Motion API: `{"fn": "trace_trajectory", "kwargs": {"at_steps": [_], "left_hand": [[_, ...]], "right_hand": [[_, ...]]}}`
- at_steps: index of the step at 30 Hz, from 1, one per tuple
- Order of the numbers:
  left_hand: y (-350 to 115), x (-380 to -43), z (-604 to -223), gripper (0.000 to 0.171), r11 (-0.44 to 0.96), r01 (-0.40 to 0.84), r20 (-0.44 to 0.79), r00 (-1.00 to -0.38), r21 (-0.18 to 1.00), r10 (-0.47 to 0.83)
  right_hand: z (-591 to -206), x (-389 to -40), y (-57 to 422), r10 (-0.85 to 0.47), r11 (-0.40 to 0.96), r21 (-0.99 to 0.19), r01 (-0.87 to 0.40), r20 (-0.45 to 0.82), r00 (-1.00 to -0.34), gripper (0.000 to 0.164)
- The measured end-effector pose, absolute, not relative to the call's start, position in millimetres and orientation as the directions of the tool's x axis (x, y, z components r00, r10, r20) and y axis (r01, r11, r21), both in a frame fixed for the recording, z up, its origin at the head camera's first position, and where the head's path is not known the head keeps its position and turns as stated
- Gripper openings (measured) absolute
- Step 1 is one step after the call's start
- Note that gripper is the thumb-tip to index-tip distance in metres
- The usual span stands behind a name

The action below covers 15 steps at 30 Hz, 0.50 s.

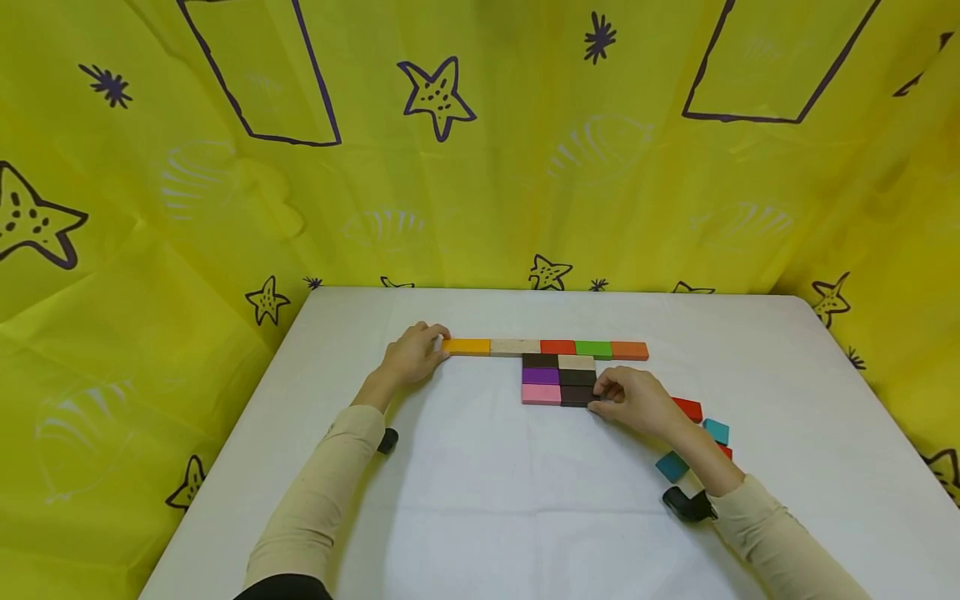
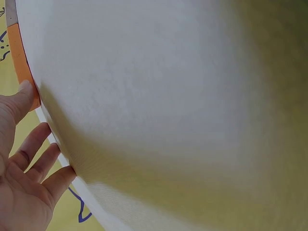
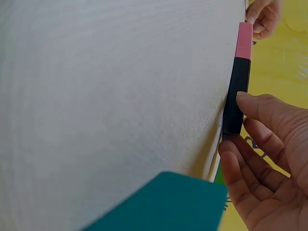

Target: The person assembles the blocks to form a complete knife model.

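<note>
Flat rectangular wooden blocks lie on the white table. A straight row runs from a yellow-orange block (image 1: 468, 347) through a cream block (image 1: 515, 347), a red block (image 1: 558, 347) and a green block (image 1: 594, 350) to an orange block (image 1: 630, 351). Below it, several blocks form two columns, with a purple block (image 1: 540, 377) and a pink block (image 1: 541, 395) at left. My left hand (image 1: 414, 355) pinches the left end of the yellow-orange block between thumb and index finger. With thumb and fingers, my right hand (image 1: 637, 402) holds the right end of the bottom dark block (image 1: 576, 396).
Loose blocks lie beside my right forearm: a red block (image 1: 687, 409), a light blue block (image 1: 717, 431) and a teal block (image 1: 672, 467). Yellow patterned cloth (image 1: 480, 167) hangs behind and beside the white table (image 1: 465, 533). Black devices (image 1: 686, 505) sit at both wrists.
</note>
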<state>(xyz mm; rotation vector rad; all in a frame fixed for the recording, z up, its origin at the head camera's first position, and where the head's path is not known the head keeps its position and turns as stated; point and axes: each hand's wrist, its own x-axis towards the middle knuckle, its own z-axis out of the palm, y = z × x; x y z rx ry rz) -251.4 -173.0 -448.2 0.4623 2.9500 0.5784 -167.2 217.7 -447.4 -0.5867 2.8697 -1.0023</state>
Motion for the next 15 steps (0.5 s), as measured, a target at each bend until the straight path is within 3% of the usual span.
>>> {"fn": "trace_trajectory", "kwargs": {"at_steps": [15], "left_hand": [[-173.6, -253.0, -451.3, 0.028, 0.88, 0.279, -0.03, -0.949, 0.385, 0.314]], "right_hand": [[-439.9, -156.5, 225.8, -0.336, 0.712, -0.629, -0.312, 0.085, -0.938, 0.02]]}}
